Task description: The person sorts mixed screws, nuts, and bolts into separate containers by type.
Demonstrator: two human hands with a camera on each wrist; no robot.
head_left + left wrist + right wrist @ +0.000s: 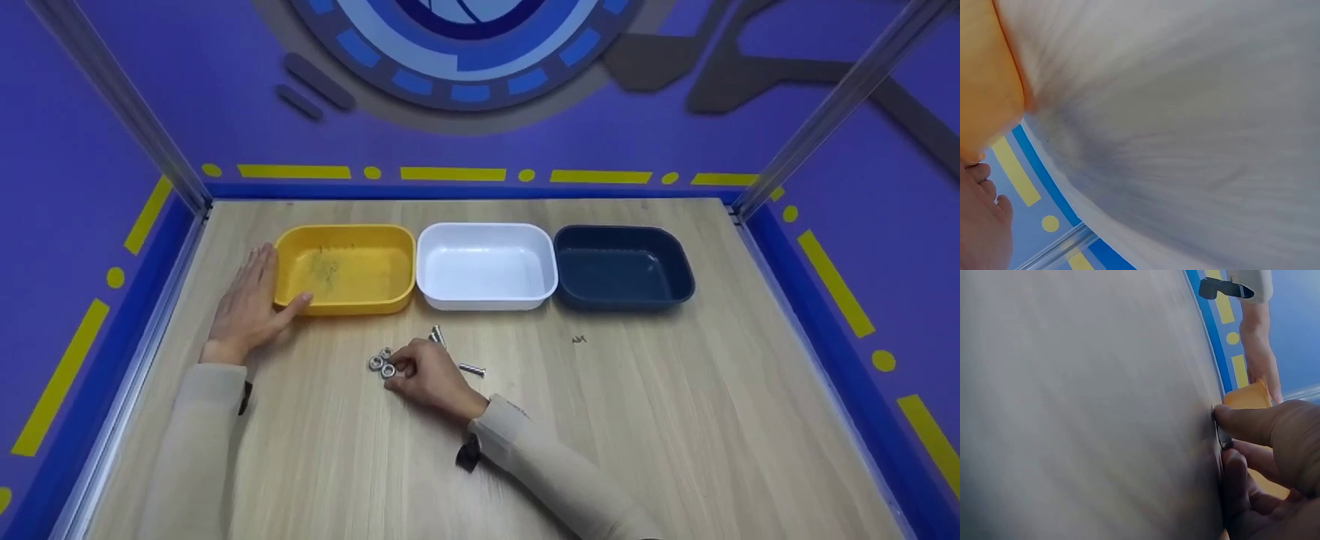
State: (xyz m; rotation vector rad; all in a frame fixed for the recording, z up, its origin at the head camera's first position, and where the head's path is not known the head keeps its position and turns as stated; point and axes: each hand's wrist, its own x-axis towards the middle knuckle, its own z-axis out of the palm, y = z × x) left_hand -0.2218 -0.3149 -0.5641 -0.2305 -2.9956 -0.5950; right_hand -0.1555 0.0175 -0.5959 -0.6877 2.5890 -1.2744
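Note:
My left hand (247,304) lies with straight fingers along the left side of the yellow bin (345,308), its thumb touching the front left corner. Beside a small cluster of metal nuts (376,363), my right hand (431,379) pinches one nut (388,370) between thumb and finger at the tabletop. In the right wrist view the thumb (1247,423) and a finger close around a small metal piece, partly hidden. Silver bolts (472,370) lie just beyond and to the right of this hand, partly covered by it.
A white bin (487,304) and a dark blue bin (626,304) continue the row to the right of the yellow one. Small dark metal pieces (578,340) lie in front of the dark blue bin. Purple panels enclose the wooden table (675,420) at the back and sides.

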